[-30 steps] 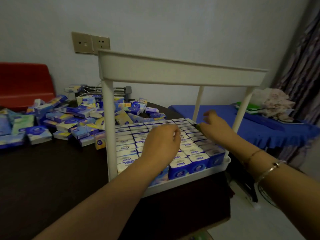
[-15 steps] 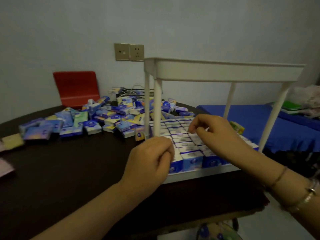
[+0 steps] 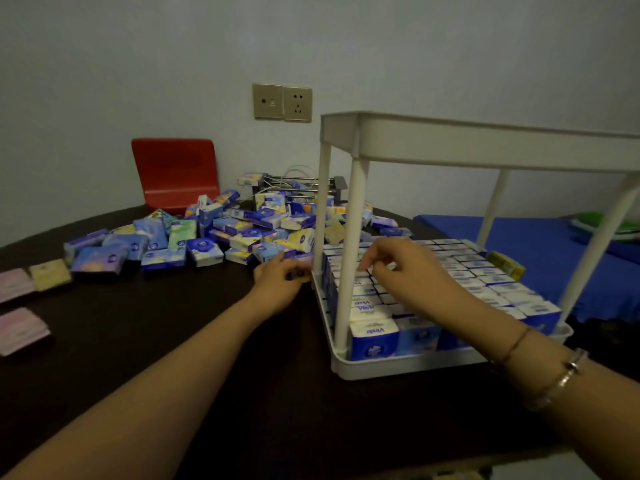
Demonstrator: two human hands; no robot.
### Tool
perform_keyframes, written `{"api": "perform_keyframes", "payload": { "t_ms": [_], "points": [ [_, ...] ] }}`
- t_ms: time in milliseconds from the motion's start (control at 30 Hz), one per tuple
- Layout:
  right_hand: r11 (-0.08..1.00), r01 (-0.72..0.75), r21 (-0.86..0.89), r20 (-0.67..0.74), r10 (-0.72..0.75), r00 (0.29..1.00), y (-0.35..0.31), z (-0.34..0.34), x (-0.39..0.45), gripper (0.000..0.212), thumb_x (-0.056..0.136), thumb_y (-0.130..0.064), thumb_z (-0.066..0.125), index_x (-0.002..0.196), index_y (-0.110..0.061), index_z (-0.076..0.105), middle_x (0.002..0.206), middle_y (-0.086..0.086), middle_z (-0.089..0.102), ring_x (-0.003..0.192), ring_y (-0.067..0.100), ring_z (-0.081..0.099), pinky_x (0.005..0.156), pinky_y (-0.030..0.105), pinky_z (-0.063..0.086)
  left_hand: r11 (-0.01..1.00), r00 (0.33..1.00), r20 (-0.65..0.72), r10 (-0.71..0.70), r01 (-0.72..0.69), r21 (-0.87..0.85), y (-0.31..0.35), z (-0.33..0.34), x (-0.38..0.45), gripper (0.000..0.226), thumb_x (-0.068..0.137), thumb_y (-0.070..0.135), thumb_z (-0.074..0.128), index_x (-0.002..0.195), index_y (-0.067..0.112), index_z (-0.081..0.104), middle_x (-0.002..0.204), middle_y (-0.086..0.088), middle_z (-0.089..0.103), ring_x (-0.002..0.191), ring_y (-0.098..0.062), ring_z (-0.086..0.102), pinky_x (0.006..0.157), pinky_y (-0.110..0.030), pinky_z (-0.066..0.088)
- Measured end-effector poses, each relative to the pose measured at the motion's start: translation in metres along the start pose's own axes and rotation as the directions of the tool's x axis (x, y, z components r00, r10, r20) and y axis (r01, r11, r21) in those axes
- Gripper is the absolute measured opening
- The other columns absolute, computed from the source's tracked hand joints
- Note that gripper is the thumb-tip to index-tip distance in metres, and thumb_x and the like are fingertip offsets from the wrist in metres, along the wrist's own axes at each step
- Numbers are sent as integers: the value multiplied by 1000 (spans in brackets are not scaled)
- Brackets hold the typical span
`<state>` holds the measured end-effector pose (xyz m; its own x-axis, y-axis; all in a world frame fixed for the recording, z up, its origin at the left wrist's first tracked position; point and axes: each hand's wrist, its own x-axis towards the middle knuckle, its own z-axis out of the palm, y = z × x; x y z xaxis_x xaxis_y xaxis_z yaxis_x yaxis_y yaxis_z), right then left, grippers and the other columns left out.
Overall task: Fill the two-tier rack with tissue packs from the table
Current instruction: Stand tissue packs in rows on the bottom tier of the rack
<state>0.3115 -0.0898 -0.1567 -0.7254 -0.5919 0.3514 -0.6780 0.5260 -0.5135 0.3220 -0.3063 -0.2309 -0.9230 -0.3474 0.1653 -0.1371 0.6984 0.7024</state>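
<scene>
Reaching: my left hand (image 3: 282, 275) pinches a small pack just left of the rack (image 3: 408, 362).
Resting: my right hand (image 3: 398, 263), fingers curled over packed rows (image 3: 467, 271); grip unclear.

home bedroom | blue-sheeted bed (image 3: 540, 244) | wall sockets (image 3: 282, 102) | dark table (image 3: 173, 341)
</scene>
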Motion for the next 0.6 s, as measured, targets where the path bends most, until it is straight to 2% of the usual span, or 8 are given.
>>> {"api": "perform_keyframes", "payload": {
  "t_ms": [100,167,233,300,367,433,500,600],
  "points": [
    [1000,17,11,-8,-17,1000,0,-4,1,24,91,-9,46,89,-23,65,98,-25,55,79,-4,52,59,6,37,982,997,-9,-70,68,-175,-4,5,8,22,90,12,58,107,18,70,120,-7,63,123,-24,49,110,-38,35],
    [999,33,19,-22,-33,999,0,-7,1,23,91,-8,47,93,-19,67,110,-23,49,80,-9,50,67,2,39,993,995,-95,-5,-6,-120,-7,4,5,25,88,5,55,103,15,71,116,-7,64,117,-23,52,106,-38,39],
    [999,10,52,-42,-8,999,0,-9,2,22,92,-10,47,98,-20,65,109,-17,56,87,-2,55,79,12,45,988,956,-261,136,-149,-30,-2,-3,-8,22,86,3,55,96,17,69,109,-5,58,103,-14,53,95,-22,42],
    [996,-11,93,-69,17,997,-1,-9,4,20,92,-13,50,105,-21,62,102,-13,59,93,4,56,83,21,47,963,877,-422,230,-268,-34,11,-13,-31,14,85,4,59,92,16,62,104,-1,50,89,-2,49,77,-2,37],
    [990,-24,139,-86,36,996,-1,-8,6,21,92,-19,53,113,-22,57,107,-11,58,99,6,56,79,17,46,941,834,-507,219,-317,-116,21,-22,-51,15,84,4,62,92,15,56,104,0,49,85,0,51,70,-1,38],
    [969,-57,242,-45,70,996,-3,-6,7,27,92,-28,56,119,-25,52,111,-11,56,102,5,55,72,11,42,903,854,-503,132,-312,-294,31,-30,-69,17,86,2,60,96,15,53,104,3,53,84,4,56,67,-5,45],
    [924,-85,374,34,77,996,-8,-5,6,29,91,-36,56,118,-32,50,113,-10,57,102,4,55,71,13,41,796,912,-406,49,-282,-536,46,-34,-85,18,89,-2,56,103,9,53,107,8,54,85,8,60,68,-9,51],
    [884,-108,455,147,45,988,-14,-6,0,17,91,-40,52,108,-39,49,97,-18,59,87,-7,54,68,15,39,652,971,-240,8,-187,-735,61,-29,-103,21,90,-5,52,108,6,56,110,3,58,88,1,66,79,-23,57]
  ]
}}
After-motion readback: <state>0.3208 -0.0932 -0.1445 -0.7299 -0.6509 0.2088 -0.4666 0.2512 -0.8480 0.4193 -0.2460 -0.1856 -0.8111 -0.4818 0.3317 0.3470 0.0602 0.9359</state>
